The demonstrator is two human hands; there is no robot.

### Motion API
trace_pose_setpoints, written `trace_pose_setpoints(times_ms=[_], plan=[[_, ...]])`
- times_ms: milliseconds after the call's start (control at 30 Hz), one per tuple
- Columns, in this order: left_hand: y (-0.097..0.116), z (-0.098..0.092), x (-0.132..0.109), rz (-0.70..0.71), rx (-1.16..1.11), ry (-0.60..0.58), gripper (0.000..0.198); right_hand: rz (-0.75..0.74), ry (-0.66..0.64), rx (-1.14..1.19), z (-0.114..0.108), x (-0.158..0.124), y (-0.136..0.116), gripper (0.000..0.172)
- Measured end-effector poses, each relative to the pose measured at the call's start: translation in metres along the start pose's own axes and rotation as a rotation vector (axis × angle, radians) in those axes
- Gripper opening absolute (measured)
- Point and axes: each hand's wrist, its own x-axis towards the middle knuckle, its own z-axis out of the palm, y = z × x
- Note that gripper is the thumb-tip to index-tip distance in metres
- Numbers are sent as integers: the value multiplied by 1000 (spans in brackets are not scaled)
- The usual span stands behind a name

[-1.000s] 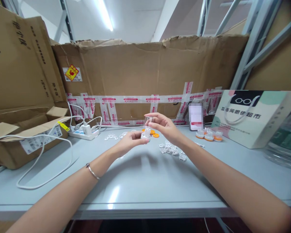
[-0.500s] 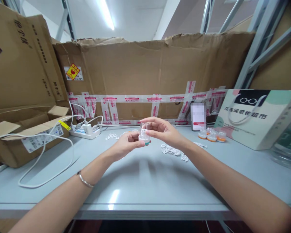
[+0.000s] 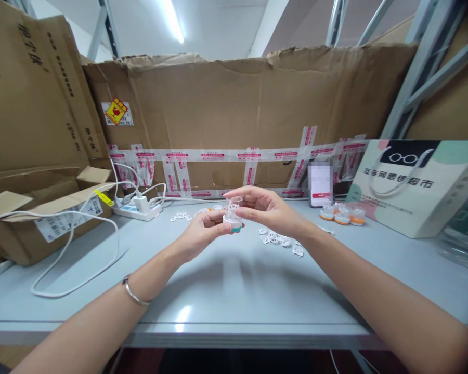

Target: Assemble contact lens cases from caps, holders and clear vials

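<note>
Above the middle of the table, my left hand [image 3: 205, 234] grips the white and teal base [image 3: 233, 224] of a small round container. My right hand [image 3: 269, 210] holds the clear cup [image 3: 234, 204] on top of that base between thumb and fingers. A white wheel-like piece shows through the clear wall. Cup and base are upright and appear to touch. Several white slotted pieces [image 3: 275, 238] lie on the table near my right wrist. Smaller white pieces [image 3: 181, 216] lie beyond my left hand.
Several orange-based clear containers [image 3: 342, 214] stand at the right, before a phone [image 3: 320, 184] and a paper bag [image 3: 398, 192]. A power strip [image 3: 138, 210], white cables and an open carton [image 3: 35, 228] are at the left.
The clear cup shows more plainly above the base, with the white piece visible inside. Both hands keep nearly the same place and hold. The view has shifted slightly.
</note>
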Motion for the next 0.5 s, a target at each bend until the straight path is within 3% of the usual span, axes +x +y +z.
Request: trace_pose_setpoints(times_ms=[200, 500], plan=[[-1, -4, -1, 79, 2, -37, 26, -7, 74, -108, 0, 0, 2, 32], [-1, -3, -4, 75, 18, -51, 24, -42, 47, -173, 2, -2, -2, 32]])
